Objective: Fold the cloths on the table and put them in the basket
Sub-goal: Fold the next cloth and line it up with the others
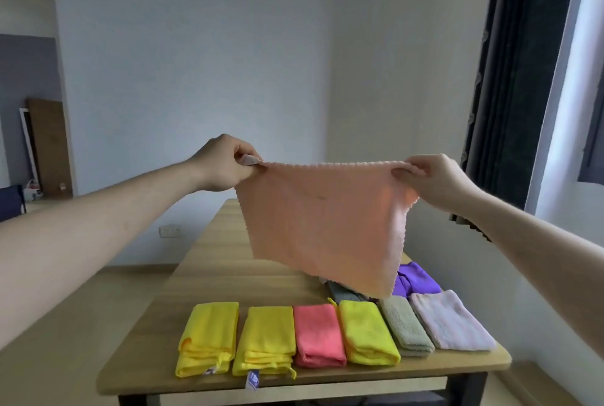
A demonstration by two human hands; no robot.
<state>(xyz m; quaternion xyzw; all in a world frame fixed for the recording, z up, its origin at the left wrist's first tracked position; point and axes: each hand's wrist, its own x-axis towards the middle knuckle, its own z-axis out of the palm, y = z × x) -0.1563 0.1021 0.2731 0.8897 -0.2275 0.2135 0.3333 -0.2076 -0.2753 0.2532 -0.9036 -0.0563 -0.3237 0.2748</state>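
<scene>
A peach cloth (323,222) hangs spread out in the air above the wooden table (209,262). My left hand (225,163) pinches its top left corner and my right hand (431,180) pinches its top right corner. Along the table's near edge lies a row of folded cloths: two yellow ones (209,337) (266,338), a coral one (318,335), a lime-yellow one (367,332), a green one (405,327) and a pale pink one (451,322). Behind them sit an unfolded purple cloth (415,280) and a grey cloth (343,293), partly hidden by the peach cloth. No basket is in view.
A dark curtain (519,79) hangs by the window at the right. Boards lean against the wall at the far left (45,144). The far half of the table stretches back behind the hanging cloth.
</scene>
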